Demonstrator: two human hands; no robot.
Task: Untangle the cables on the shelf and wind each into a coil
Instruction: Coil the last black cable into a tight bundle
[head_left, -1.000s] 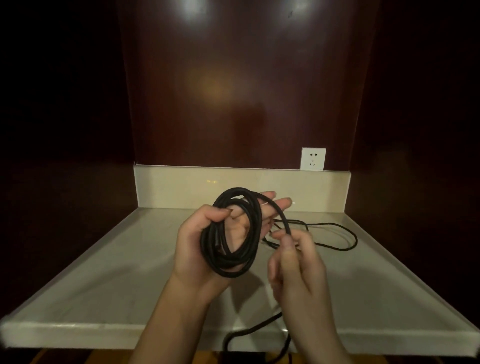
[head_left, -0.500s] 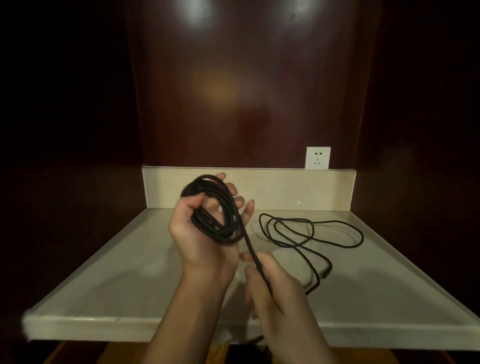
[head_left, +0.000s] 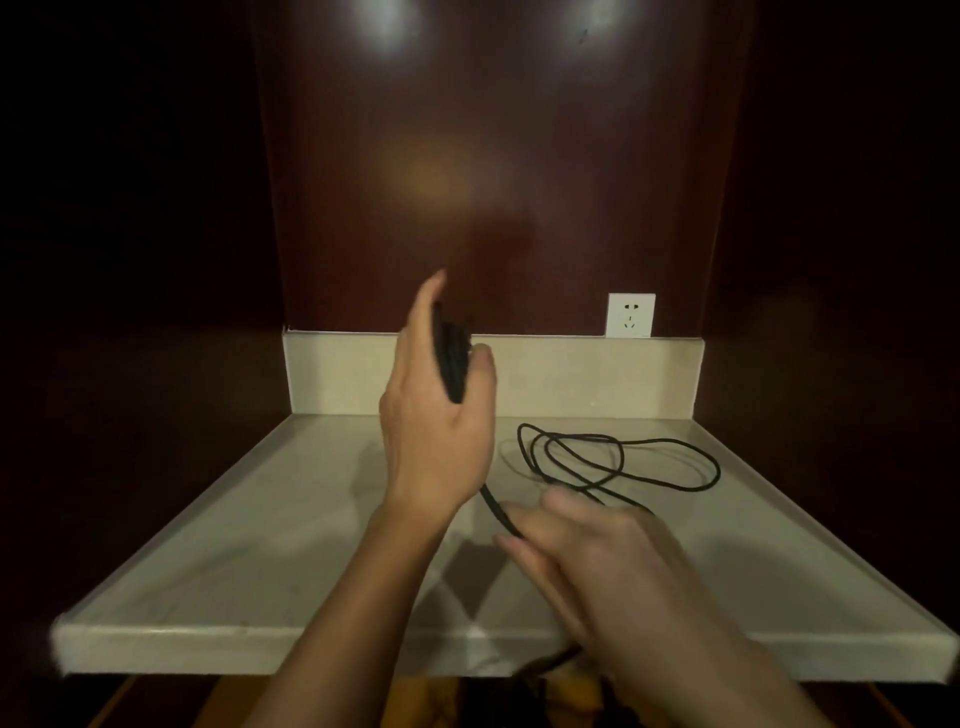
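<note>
Two cables, left hand (head_left: 436, 431) fingers gripping one thick coil (head_left: 451, 358), right hand (head_left: 587, 540) pinching its tail, one thin cable (head_left: 623, 462) loose on shelf (head_left: 260, 519)

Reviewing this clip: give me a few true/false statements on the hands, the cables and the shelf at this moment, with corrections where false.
1. The left hand holds a bundle of black cable loops raised above the shelf. True.
2. The right hand lies flat on the shelf, touching no cable. False: a black cable strand runs from the left hand to its fingers.
3. A thin black cable lies in loose loops on the right part of the shelf. True.
4. That thin cable is plugged into the wall socket. False: the socket is empty.
5. The thin cable is already wound into a tight coil. False: its loops are wide and sprawling.
</note>
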